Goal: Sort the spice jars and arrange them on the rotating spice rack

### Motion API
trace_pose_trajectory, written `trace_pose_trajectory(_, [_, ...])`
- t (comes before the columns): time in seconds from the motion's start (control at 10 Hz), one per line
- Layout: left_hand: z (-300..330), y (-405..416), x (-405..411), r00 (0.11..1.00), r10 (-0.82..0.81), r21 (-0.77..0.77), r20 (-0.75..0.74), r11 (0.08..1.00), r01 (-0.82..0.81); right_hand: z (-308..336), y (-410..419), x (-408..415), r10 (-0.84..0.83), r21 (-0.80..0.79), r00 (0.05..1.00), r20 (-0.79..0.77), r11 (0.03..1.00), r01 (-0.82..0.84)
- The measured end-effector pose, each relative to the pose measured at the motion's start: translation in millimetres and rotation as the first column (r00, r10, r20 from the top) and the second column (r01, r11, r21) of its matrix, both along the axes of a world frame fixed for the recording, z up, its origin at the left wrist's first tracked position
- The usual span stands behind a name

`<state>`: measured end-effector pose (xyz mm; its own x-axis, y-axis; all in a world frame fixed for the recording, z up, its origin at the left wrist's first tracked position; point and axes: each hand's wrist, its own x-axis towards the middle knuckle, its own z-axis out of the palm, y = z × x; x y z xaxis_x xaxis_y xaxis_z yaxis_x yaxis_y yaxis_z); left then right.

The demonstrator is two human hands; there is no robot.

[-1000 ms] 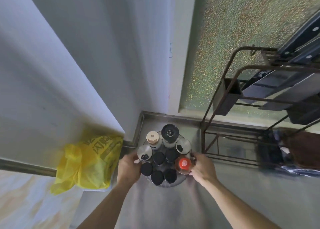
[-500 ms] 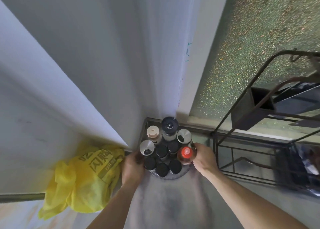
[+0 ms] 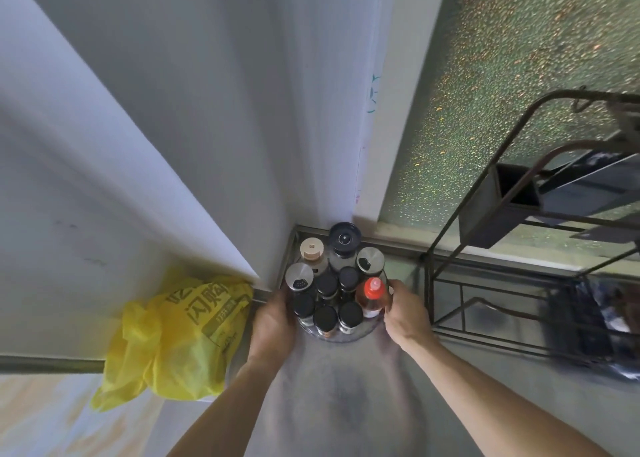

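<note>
Both hands stay clamped on the rotating spice rack (image 3: 360, 335), now tucked nearer the wall corner than a second ago, so placing looks nearly finished. Right of the rack stands a wire shelf (image 3: 485, 242); left lies a yellow bag (image 3: 173, 335). Left hand (image 3: 273, 321) and right hand (image 3: 405, 313) curl fingers around the rim; the red-capped bottle (image 3: 372, 299) touches the right.

- This is looking like a home kitchen corner: a grey counter (image 3: 346, 404) is running into plain white walls.
- A round spice rack (image 3: 341, 335) is sitting in the corner, carrying spice jars (image 3: 325, 318) and a red-capped bottle (image 3: 371, 295).
- A metal dish rack (image 3: 502, 248) is standing before a frosted window (image 3: 519, 75).
- A yellow shopping bag (image 3: 173, 335) is lying to the left.
</note>
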<state>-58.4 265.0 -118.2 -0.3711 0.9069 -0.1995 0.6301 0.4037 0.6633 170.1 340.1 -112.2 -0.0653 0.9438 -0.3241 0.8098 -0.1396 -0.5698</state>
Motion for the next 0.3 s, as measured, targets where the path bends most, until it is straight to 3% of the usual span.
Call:
trace_pose_trajectory(0.1, [5.1, -12.2, 4.8, 0.980, -0.073, -0.021, -0.185, 0.997, 0.071, 9.6, -17.8, 2.7, 0.017, 0.075, 1.000, 0.018, 0.997, -0.019])
trace_pose_trajectory(0.3, [58.4, -50.0, 29.2, 0.916, -0.082, 0.013, -0.392, 0.995, 0.095, 61.5, -78.9, 8.0, 0.106, 0.240, 0.979, 0.173, 0.960, -0.146])
